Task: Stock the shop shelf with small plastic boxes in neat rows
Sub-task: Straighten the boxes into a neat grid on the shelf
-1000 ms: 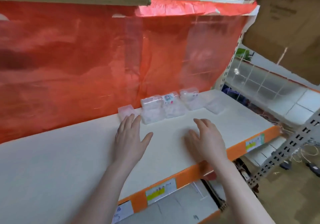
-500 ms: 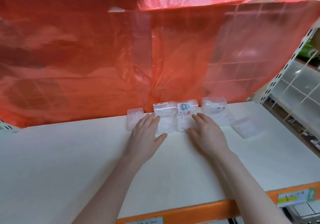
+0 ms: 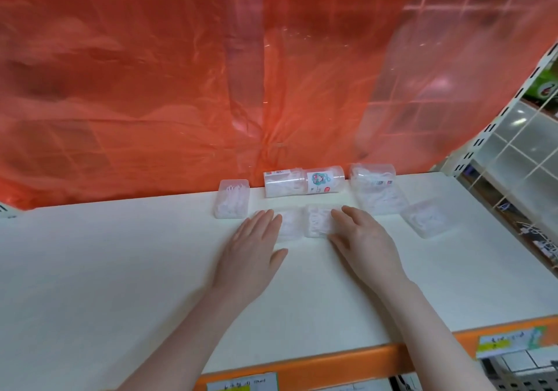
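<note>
A white shop shelf with an orange front edge runs across the view, backed by a translucent red plastic sheet hung over wire grid.

The small clear plastic boxes sit toward the back of the shelf at about twelve o'clock from the person. Two of them lie flat side by side in front: the left front box and the right front box, touching or nearly so. The left hand lies flat with straight fingers, its fingertips against the left box at its seven o'clock edge. The right hand is likewise spread and relaxed, fingers resting on the right box from its four o'clock side. Neither hand grips anything; the flat palms suggest the pair is being slid and squared into line rather than lifted.

Behind them, at twelve o'clock, two boxes lie on their sides end to end against the sheet, one bearing a cartoon label. A lone box stands at ten o'clock, a taller heap of boxes at two o'clock, and a skewed box at three o'clock, apart from the rest and likely awaiting straightening. A yellow price tag sits on the shelf edge at five o'clock.
</note>
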`<action>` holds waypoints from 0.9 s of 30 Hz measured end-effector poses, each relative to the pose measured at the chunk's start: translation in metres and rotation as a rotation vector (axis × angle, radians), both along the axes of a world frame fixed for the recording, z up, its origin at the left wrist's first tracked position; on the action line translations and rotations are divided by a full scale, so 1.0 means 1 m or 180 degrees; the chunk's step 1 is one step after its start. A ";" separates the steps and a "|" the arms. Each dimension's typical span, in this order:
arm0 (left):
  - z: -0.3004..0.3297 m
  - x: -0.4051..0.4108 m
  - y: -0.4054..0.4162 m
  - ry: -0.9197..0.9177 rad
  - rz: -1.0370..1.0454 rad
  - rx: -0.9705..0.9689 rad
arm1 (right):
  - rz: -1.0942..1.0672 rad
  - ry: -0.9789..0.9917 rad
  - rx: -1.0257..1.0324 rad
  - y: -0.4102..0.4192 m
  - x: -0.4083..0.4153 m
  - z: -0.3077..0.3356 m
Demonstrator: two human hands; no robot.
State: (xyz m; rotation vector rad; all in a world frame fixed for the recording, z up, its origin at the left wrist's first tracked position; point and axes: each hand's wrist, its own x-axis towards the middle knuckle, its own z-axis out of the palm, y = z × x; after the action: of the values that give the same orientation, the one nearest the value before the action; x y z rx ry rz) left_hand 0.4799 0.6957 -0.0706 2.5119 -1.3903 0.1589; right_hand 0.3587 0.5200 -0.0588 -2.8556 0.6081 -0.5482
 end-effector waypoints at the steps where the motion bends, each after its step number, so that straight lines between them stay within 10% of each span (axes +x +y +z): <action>1: 0.002 -0.006 0.008 0.0017 -0.0044 0.0015 | 0.0011 -0.0032 -0.0052 0.005 -0.009 0.000; 17: 0.030 0.002 0.018 0.0256 -0.0167 0.0465 | 0.0101 0.0992 0.0526 0.011 -0.015 0.023; 27: 0.029 -0.020 0.018 0.0658 0.0401 0.0429 | -0.0323 0.0604 0.0667 0.035 -0.032 0.012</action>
State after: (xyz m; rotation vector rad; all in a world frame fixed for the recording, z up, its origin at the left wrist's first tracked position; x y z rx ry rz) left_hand 0.4599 0.7132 -0.0418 2.6376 -1.1995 -0.1721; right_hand 0.3268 0.5548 -0.0465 -2.7066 0.7942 -0.2130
